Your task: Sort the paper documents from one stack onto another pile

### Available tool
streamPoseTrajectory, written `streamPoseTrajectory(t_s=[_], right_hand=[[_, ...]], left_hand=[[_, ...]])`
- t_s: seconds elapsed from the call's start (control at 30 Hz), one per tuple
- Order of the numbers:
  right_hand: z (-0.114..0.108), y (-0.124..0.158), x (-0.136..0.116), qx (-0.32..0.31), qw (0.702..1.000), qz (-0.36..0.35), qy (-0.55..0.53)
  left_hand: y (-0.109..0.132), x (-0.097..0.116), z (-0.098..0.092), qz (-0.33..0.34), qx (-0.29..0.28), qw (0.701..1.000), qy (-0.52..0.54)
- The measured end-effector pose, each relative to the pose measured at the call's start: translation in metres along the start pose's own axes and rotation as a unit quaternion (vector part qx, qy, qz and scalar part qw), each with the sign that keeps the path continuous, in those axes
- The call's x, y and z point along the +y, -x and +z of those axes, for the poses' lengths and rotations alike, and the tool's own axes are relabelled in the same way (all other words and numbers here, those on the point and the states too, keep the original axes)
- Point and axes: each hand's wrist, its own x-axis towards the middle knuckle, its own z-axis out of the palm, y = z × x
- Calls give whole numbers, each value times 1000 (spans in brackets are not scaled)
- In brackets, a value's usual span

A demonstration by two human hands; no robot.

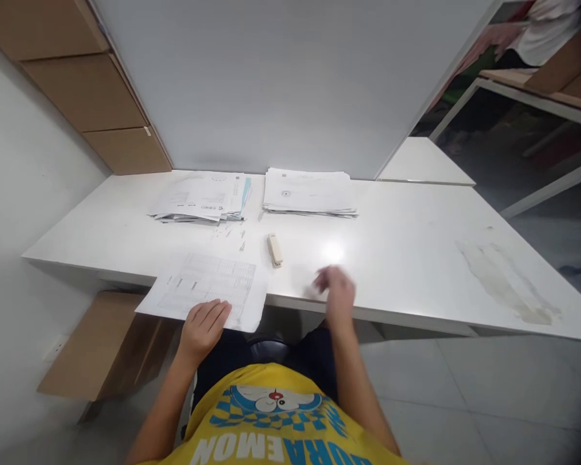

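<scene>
A printed sheet of paper point(213, 278) with a table of fine lines lies partly on the desk and juts out over its front edge. My left hand point(206, 329) grips its near edge, four fingers on top and the thumb hidden below. To the right, my right hand point(337, 294) is above the desk's front edge, its fingers smeared by motion; nothing can be made out in them. A cream stapler point(274, 250) rests on the desk between the two hands, touched by neither.
Two paper stacks, a left one point(198, 194) and a right one point(310, 192), sit at the back of the white desk point(397, 252) against a grey partition point(290, 84). Cardboard boxes point(121, 148) are piled at left; another carton point(97, 349) stands below. A stain point(508, 284) marks the desk's right side.
</scene>
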Motion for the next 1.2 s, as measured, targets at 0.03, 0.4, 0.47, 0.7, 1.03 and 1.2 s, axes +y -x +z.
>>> streamPoseTrajectory(t_s=[0.03,0.4,0.47,0.7,1.03,1.2], right_hand=[[8,33,0,-71,997,39,-21],[39,97,-10,-273,908,212,-237],[44,93,-16,-263,931,133,-217],[33,68,-24,-201,967,-45,-150],[-60,31,34,-83,996,-25,11],[-88,47,52,-25,997,46,54]], left_hand=[[1,3,-1,3,5,1000,-4],[0,27,-6,51,35,998,25],[5,30,-5,49,41,998,26],[37,17,19,-70,77,995,5],[43,31,72,-704,196,533,426],[25,46,71,-643,35,501,578]])
